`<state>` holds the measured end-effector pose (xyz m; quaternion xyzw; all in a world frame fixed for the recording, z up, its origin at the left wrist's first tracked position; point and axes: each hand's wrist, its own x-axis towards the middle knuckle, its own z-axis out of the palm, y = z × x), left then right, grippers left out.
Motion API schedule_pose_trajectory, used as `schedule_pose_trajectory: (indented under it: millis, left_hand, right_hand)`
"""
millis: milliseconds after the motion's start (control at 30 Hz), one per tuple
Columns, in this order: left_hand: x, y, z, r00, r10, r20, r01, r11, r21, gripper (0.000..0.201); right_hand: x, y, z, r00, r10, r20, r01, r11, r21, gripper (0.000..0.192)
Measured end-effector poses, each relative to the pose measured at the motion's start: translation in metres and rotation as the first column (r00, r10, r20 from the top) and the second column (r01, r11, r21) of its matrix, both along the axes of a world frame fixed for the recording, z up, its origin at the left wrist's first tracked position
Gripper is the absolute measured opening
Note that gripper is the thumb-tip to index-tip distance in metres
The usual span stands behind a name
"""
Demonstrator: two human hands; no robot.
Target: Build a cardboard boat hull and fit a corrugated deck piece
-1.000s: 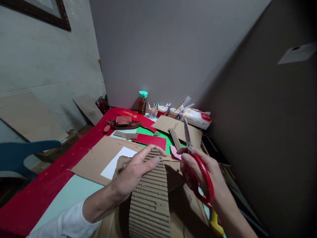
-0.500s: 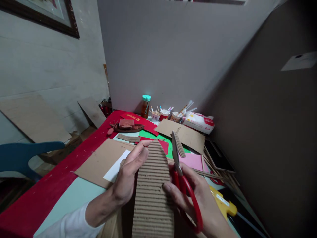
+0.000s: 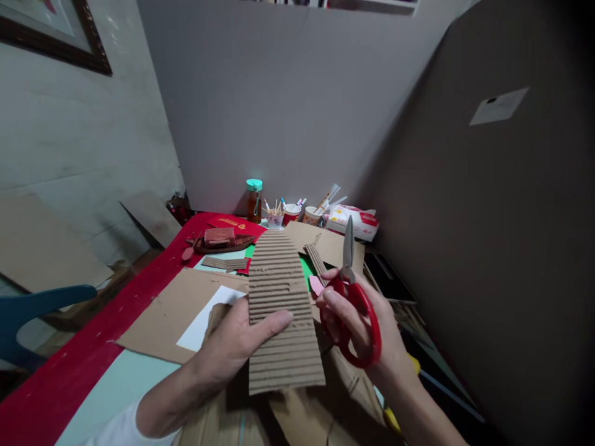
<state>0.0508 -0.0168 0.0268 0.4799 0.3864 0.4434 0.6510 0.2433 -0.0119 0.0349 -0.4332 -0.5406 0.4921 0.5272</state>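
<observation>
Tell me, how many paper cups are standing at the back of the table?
3, in a row against the back wall: a white cup holding sticks beside the orange bottle, a red cup in the middle, and a cup holding pens. Others may be hidden.

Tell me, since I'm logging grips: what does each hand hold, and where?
Left hand pinches the corrugated cardboard piece at its left edge; right hand holds red scissors by the handles.

I see two bare hands, the left hand (image 3: 232, 341) and the right hand (image 3: 367, 328), with no gloves, rings or wristbands visible. My left forearm is bare down to a pushed-up white fabric sleeve cuff (image 3: 118, 427) at the lower frame edge. My right forearm (image 3: 418, 409) shows no sleeve.
</observation>
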Motion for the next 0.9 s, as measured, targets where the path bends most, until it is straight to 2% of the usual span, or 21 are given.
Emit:
schedule_pose_trajectory:
  millis: [100, 167, 233, 300, 367, 467, 533, 667, 733, 800, 900]
  left_hand:
    - [-0.001, 0.004, 0.000, 0.996, 0.070, 0.053, -0.069, 0.997, -0.017, 0.033]
    - [-0.001, 0.007, -0.001, 0.982, 0.162, 0.097, -0.162, 0.987, -0.010, 0.034]
    - [-0.001, 0.010, -0.002, 0.956, 0.255, 0.143, -0.262, 0.965, 0.031, 0.036]
    - [-0.001, 0.012, -0.003, 0.937, 0.297, 0.184, -0.314, 0.947, 0.070, 0.036]
    - [-0.002, 0.012, -0.003, 0.952, 0.241, 0.190, -0.259, 0.963, 0.078, 0.035]
    - [-0.005, 0.009, -0.001, 0.989, 0.081, 0.120, -0.088, 0.995, 0.051, 0.033]
    - [-0.007, 0.009, 0.001, 0.997, 0.049, 0.057, -0.052, 0.997, 0.056, 0.033]
    - [-0.011, 0.013, 0.006, 0.972, 0.229, 0.049, -0.234, 0.960, 0.156, 0.024]
    - [-0.013, 0.017, 0.008, 0.945, 0.308, 0.106, -0.321, 0.937, 0.141, 0.022]
    - [-0.014, 0.020, 0.011, 0.915, 0.368, 0.165, -0.386, 0.917, 0.095, 0.030]
    - [-0.015, 0.022, 0.012, 0.873, 0.429, 0.233, -0.457, 0.886, 0.080, 0.030]
  right_hand:
    - [0.003, 0.003, -0.003, 0.997, 0.073, 0.010, -0.072, 0.997, -0.029, 0.043]
    - [0.003, 0.002, -0.002, 0.991, 0.130, 0.029, -0.128, 0.990, -0.057, 0.045]
    - [0.000, -0.001, 0.001, 0.982, 0.172, 0.079, -0.167, 0.984, -0.063, 0.046]
    - [-0.004, -0.005, 0.003, 0.973, 0.196, 0.121, -0.192, 0.981, -0.038, 0.043]
    - [-0.008, -0.007, 0.003, 0.972, 0.202, 0.119, -0.201, 0.979, -0.019, 0.039]
    - [-0.013, -0.007, 0.000, 0.974, 0.203, 0.100, -0.202, 0.979, -0.019, 0.034]
    - [-0.012, -0.006, 0.000, 0.971, 0.180, 0.158, -0.185, 0.983, 0.019, 0.033]
    - [0.002, -0.001, 0.006, 0.967, 0.021, 0.255, -0.052, 0.992, 0.117, 0.034]
    - [0.012, 0.002, 0.009, 0.954, -0.035, 0.296, -0.003, 0.992, 0.130, 0.034]
    - [0.019, 0.004, 0.011, 0.928, -0.022, 0.372, -0.039, 0.987, 0.156, 0.035]
    - [0.019, 0.002, 0.011, 0.861, 0.094, 0.500, -0.175, 0.977, 0.118, 0.038]
